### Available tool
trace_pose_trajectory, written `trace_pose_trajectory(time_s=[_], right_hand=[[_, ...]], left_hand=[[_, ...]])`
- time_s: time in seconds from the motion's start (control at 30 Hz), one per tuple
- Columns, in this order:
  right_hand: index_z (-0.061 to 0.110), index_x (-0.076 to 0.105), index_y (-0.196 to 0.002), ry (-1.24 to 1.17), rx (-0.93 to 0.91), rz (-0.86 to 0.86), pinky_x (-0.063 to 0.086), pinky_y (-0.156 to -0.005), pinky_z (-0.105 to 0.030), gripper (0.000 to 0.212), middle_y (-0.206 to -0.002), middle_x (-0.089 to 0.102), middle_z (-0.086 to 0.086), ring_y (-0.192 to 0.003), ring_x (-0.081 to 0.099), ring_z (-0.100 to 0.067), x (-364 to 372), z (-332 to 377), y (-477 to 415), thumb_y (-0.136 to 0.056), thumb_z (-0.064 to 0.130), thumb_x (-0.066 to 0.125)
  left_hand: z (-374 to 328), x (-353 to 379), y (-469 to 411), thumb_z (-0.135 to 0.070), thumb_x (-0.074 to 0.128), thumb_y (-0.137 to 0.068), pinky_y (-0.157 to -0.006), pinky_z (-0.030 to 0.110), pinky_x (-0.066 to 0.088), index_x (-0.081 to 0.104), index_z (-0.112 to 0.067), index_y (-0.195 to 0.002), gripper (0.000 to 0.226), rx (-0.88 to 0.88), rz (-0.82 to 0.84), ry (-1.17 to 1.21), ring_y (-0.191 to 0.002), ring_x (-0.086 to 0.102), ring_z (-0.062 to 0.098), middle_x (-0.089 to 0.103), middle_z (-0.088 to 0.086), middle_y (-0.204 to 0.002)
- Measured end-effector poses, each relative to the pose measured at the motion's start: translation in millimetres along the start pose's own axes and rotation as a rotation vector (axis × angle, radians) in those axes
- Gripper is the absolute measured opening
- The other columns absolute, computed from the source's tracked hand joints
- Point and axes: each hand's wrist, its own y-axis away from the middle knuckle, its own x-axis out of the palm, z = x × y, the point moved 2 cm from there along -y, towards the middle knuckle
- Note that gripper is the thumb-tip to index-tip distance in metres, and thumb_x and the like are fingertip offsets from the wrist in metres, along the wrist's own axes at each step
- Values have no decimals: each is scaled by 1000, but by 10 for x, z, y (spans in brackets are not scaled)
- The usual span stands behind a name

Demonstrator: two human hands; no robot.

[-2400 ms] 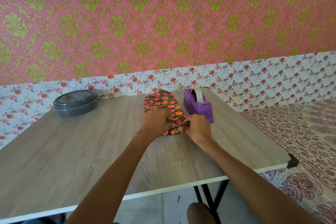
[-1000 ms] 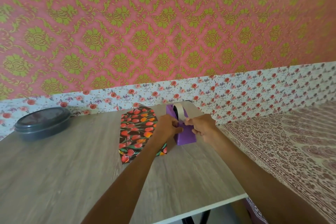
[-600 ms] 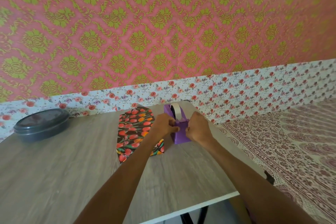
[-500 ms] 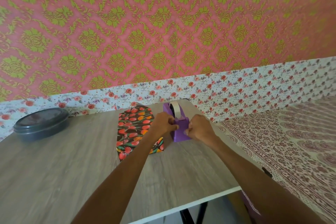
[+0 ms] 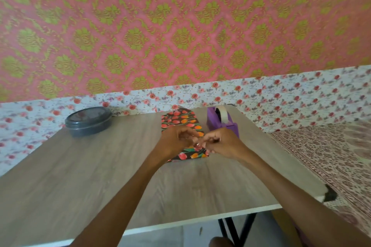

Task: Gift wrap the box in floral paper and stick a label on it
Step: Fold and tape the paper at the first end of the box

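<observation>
Together, both hands [image 5: 197, 142] pinch above the floral-wrapped box [image 5: 180, 121] beside the tape dispenser [image 5: 221, 120].

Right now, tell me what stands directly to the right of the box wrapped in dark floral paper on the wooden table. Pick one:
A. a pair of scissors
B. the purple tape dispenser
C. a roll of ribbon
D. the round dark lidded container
B: the purple tape dispenser stands just right of the box wrapped in dark floral paper, while the round dark lidded container sits far off to its left on the wooden table.
</observation>
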Motion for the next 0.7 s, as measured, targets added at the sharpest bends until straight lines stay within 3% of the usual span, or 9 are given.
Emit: trace_pose_trajectory(time_s=[0.07,0.2,0.3,0.37,0.43,0.5,0.6,0.7], right_hand=[[9,78,-97,-12,-16,26,49,-58,-20,14,-65,70,-3,-53,60,-3,106,90,-38,-87,6,68],[9,77,-98,-98,54,72,42,-52,-16,16,-62,67,-1,-48,54,-1,286,253,-63,-88,5,66],[-6,71,-99,-644,378,187,30,-41,-16,18,-57,53,1,-43,40,-5,346,315,-88,-90,3,59],[1,67,-96,-1090,597,245,25,-39,-14,15,-54,45,4,-39,34,-3,394,343,-113,-90,3,53],[14,54,-115,-1360,644,220,24,-34,-14,31,-49,41,7,-34,32,-3,458,360,-149,-87,3,52],[8,49,-134,-1492,629,108,23,-31,-14,43,-42,36,9,-29,28,-3,466,355,-175,-91,2,49],[1,52,-133,-1427,544,-83,23,-32,-14,39,-44,38,9,-31,28,-3,417,342,-173,-94,4,51],[8,65,-118,-1106,408,-98,41,-48,-18,31,-69,58,0,-53,49,-7,428,391,-138,-87,11,68]], left_hand=[[21,-85,107,-13,78,-80,-66,8,51,76,-19,-95,16,35,-46,-85,-69,63,-9,69,-18,-79],[107,-224,217,-10,76,-82,-68,14,52,77,-18,-86,9,89,-151,-152,-69,64,-1,70,-12,-76],[125,-262,293,-8,74,-83,-67,18,53,75,-18,-83,10,126,-234,-136,-69,65,4,71,-10,-78],[124,-267,344,-8,74,-84,-63,12,48,73,-15,-82,7,156,-289,-115,-67,64,0,70,-10,-77],[151,-278,375,-8,73,-85,-62,8,46,72,-14,-83,6,159,-314,-87,-66,64,-3,70,-9,-77],[185,-317,388,-12,73,-86,-62,10,47,73,-16,-84,5,127,-344,-33,-67,65,-1,71,-9,-78],[263,-397,416,-14,71,-88,-62,11,49,73,-16,-87,3,15,-394,118,-67,66,1,73,-9,-77],[320,-427,441,-6,67,-90,-66,19,54,72,-3,-95,8,-133,-299,497,-71,68,13,74,2,-79]])
